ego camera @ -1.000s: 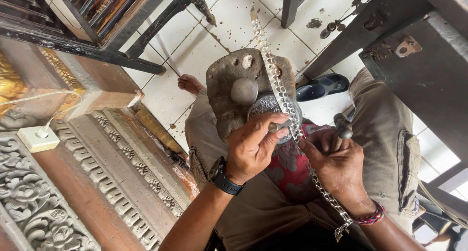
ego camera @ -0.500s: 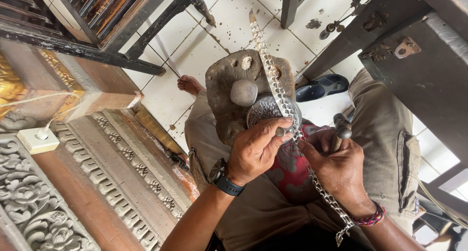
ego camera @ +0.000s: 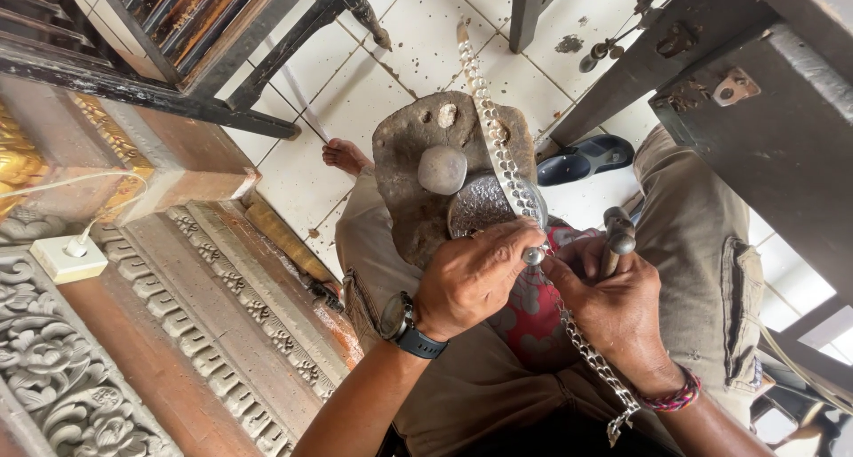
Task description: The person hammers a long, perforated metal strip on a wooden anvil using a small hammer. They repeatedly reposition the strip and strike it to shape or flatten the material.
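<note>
At the near edge of the stone block (ego camera: 404,186), the left hand (ego camera: 471,279) pinches a silver chain (ego camera: 498,146); the right hand (ego camera: 613,306) grips a hammer (ego camera: 616,244), fist closed.

White tiled floor (ego camera: 418,31): bare foot (ego camera: 345,158), dark sandal (ego camera: 588,158).

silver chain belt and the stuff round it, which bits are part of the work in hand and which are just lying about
In the work:
left hand, pinching the silver chain belt
right hand, gripping a small hammer
stone block under the belt

Lying about:
dark sandal
carved wooden panel
white socket
</note>
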